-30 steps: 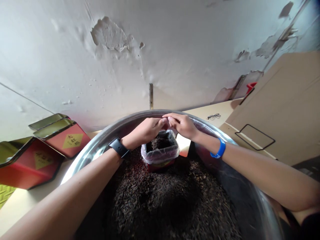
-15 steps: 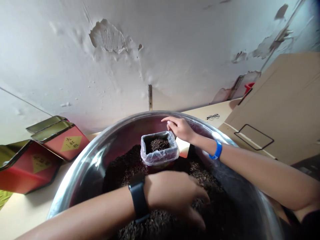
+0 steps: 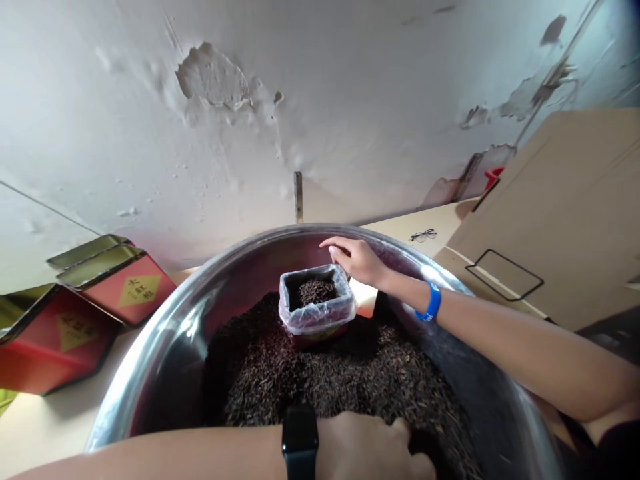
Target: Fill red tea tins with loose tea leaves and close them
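Observation:
A tin (image 3: 320,340) lined with a clear plastic bag (image 3: 319,313) stands among loose dark tea leaves (image 3: 345,373) in a large metal basin (image 3: 240,243). More tea leaves (image 3: 317,291) lie inside it. My right hand (image 3: 363,261), with a blue wristband, is at the tin's far right corner. Its index finger points left over the rim and the other fingers bend down, partly hidden. Below it a pale flap (image 3: 364,297) sticks out from the tin. My left hand (image 3: 370,450), wearing a black watch, is low over the leaves; its fingers curl down and the frame edge cuts them off.
Red tins (image 3: 125,287) with yellow labels stand open left of the basin. Eyeglasses (image 3: 423,235) lie on the table (image 3: 400,223) behind it. A large cardboard box (image 3: 565,207) is on the right, and a peeling wall (image 3: 325,120) rises behind.
My left hand has moved down and toward me, uncovering more tea leaves, and its spread fingers have curled. My right hand has stayed at the tin.

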A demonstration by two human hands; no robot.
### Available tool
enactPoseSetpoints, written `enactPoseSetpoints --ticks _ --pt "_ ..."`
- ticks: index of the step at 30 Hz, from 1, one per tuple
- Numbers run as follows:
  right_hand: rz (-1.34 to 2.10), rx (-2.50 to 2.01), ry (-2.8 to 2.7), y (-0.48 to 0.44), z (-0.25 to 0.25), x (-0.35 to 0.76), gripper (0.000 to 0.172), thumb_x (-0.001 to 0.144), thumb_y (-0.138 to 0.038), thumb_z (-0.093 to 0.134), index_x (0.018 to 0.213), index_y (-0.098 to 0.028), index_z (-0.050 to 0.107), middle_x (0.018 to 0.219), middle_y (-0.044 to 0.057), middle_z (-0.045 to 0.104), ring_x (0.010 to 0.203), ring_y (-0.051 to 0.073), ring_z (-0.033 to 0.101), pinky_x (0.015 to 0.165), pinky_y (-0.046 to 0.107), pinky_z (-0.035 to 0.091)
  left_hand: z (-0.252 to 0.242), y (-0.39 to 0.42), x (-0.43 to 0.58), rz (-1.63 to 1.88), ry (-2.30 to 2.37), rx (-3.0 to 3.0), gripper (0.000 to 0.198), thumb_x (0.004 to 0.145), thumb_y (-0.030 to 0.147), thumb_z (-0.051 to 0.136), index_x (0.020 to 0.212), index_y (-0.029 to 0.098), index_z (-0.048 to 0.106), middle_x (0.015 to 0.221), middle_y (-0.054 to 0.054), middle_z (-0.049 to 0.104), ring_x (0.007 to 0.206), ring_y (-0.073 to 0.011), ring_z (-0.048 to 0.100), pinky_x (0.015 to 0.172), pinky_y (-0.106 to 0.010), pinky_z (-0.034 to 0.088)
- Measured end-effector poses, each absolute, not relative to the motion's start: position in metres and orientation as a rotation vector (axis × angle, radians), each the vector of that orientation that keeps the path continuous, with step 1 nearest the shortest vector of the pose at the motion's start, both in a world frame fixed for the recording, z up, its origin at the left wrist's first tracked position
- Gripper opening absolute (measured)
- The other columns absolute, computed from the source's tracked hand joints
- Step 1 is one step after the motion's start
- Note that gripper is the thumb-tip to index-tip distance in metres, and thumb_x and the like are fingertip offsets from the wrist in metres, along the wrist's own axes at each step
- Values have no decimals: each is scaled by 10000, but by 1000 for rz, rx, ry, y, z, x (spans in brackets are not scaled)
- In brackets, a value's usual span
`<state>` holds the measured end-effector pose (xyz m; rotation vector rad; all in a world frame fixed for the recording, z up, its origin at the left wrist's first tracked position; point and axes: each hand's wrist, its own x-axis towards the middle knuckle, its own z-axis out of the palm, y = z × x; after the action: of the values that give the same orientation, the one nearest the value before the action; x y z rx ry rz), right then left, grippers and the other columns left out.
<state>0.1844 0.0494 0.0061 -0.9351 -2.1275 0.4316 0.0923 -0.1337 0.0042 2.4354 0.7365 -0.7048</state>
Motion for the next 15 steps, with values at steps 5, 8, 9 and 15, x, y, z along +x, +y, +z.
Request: enactPoseSetpoints --ticks 5,8,9,15 --pt "434 -921 -2123 51 8 186 312 886 -306 392 1041 -180 632 691 10 614 609 106 521 606 252 394 5 -119 80 -518 383 2552 318 838 213 499 1139 219 601 911 -58 659 742 -198 635 408 -242 339" --pt "436 -916 -2131 50 8 186 313 888 -309 392 1026 -177 640 682 6 610 591 102 510 595 252 387 13 -111 71 -179 295 2594 214 829 221 547 1025 211 631 853 -16 665 719 -149 612 522 -227 415" --pt "440 -913 -2139 50 8 186 315 890 -310 388 1012 -174 645 674 4 606 583 100 506 585 251 381 20 -108 68 -83 297 2589 187 818 234 575 993 203 633 856 -11 667 730 -145 609 574 -226 440" --pt "448 -924 -2160 49 8 185 315 898 -315 382 951 -168 655 643 2 598 578 102 502 574 250 372 67 -81 47 339 564 2586 155 795 118 587 931 180 629 901 15 666 817 -109 595 769 -203 452"
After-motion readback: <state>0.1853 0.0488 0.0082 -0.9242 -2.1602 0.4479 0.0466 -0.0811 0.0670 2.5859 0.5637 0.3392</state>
